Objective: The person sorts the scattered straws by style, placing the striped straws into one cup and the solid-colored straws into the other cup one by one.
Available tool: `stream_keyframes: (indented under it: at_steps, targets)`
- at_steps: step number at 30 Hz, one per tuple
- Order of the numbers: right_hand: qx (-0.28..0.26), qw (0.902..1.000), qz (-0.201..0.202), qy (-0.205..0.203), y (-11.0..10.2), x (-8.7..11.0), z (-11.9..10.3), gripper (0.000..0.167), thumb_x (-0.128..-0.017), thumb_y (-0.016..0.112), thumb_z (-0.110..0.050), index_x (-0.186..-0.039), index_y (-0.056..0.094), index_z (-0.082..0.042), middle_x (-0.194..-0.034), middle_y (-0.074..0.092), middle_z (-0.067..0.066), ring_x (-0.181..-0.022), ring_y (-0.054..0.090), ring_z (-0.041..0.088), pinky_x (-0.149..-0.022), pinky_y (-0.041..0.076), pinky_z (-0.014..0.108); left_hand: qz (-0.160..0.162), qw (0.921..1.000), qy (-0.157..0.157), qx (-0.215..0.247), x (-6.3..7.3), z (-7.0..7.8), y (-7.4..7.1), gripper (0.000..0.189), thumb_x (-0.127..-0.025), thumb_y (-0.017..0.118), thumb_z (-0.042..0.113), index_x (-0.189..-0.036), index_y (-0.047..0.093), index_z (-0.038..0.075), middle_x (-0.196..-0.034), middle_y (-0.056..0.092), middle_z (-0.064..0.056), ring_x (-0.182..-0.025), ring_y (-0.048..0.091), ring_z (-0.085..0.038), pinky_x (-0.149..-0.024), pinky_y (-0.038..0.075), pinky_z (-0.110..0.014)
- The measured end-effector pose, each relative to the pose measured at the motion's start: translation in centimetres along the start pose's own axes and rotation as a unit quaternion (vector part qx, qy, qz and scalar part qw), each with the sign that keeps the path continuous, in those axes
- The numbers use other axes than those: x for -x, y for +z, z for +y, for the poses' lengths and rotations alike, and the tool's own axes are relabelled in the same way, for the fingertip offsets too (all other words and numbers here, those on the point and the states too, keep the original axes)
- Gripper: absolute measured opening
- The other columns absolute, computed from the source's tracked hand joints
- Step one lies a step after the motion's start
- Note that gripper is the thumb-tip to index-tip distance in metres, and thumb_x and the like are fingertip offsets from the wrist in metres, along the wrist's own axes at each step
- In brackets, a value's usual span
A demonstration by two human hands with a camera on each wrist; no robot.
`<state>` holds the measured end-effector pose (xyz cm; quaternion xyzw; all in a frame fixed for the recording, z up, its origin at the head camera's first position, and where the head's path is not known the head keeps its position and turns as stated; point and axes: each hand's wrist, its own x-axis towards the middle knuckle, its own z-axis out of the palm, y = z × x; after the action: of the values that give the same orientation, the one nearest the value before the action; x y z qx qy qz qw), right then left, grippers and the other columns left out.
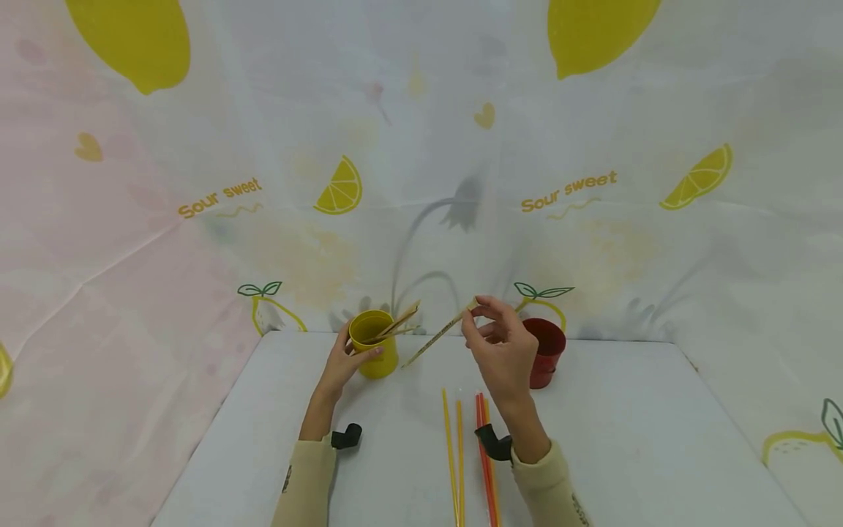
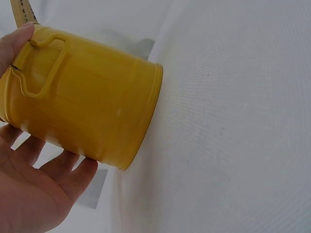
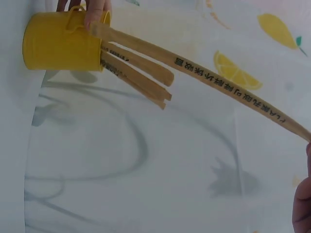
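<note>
My left hand (image 1: 339, 367) grips a small yellow metal bucket (image 1: 380, 364) round its side, thumb near the rim. In the left wrist view the bucket (image 2: 92, 97) stands upright, its wire handle folded against the side. Several paper-wrapped straws (image 1: 397, 322) lean out of its mouth toward the right. With thumb and fingertips my right hand (image 1: 503, 348) pinches the upper end of another paper-wrapped straw (image 1: 435, 339), which slants down toward the bucket. Printed lettering runs along this wrapped straw (image 3: 218, 83) in the right wrist view; its far end overlaps the bucket's rim there.
A red bucket (image 1: 545, 359) stands behind my right hand. Long thin yellow sticks (image 1: 460, 454) and red sticks (image 1: 485, 461) lie lengthwise on the white table (image 1: 632, 439), between my forearms. A lemon-printed cloth (image 1: 421, 146) hangs at the table's back edge.
</note>
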<state>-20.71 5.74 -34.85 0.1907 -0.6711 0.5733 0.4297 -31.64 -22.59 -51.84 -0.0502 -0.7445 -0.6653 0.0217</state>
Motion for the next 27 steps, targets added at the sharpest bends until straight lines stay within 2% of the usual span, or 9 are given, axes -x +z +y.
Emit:
stream_keyframes:
  at_steps: [13, 20, 23, 27]
  targets:
    - [-0.061, 0.9942, 0.052, -0.073, 1.6, 0.0, -0.2, 0.027, -0.077, 0.068, 0.020, -0.103, 0.064, 0.013, -0.089, 0.070, 0.020, -0.050, 0.058, 0.016, -0.054, 0.048, 0.016, -0.003, 1.0000, -0.004, 0.003, -0.1, -0.1, -0.1, 0.084, -0.083, 0.082, 0.027, -0.151, 0.033, 0.029, -0.152, 0.035, -0.001, -0.142, 0.029, -0.035, -0.112, 0.020, -0.062]
    - [-0.070, 0.9887, 0.091, -0.097, 3.0, 0.8, 1.2, 0.027, -0.074, 0.068, 0.022, -0.100, 0.064, 0.014, -0.084, 0.069, 0.022, -0.047, 0.057, 0.015, -0.050, 0.046, 0.016, 0.001, 1.0000, -0.007, -0.001, -0.1, -0.1, 0.0, 0.086, -0.082, 0.082, 0.027, -0.152, 0.032, 0.028, -0.153, 0.033, -0.002, -0.142, 0.029, -0.036, -0.111, 0.022, -0.062]
    - [-0.070, 0.9887, 0.092, -0.096, 3.5, 1.2, 1.9, 0.027, -0.074, 0.068, 0.022, -0.099, 0.064, 0.014, -0.083, 0.069, 0.022, -0.046, 0.056, 0.016, -0.048, 0.045, 0.016, -0.001, 1.0000, -0.005, -0.006, 0.0, 0.0, -0.1, 0.086, -0.083, 0.082, 0.028, -0.152, 0.031, 0.026, -0.154, 0.032, -0.004, -0.142, 0.028, -0.037, -0.111, 0.022, -0.063]
    - [-0.065, 0.9907, 0.083, -0.086, 4.2, 2.0, 3.9, 0.029, -0.075, 0.072, 0.019, -0.102, 0.066, 0.009, -0.087, 0.071, 0.019, -0.047, 0.057, 0.016, -0.047, 0.044, 0.016, -0.001, 1.0000, -0.002, -0.005, 0.0, 0.0, 0.0, 0.085, -0.083, 0.082, 0.027, -0.152, 0.032, 0.025, -0.154, 0.032, -0.005, -0.142, 0.028, -0.038, -0.110, 0.022, -0.064]
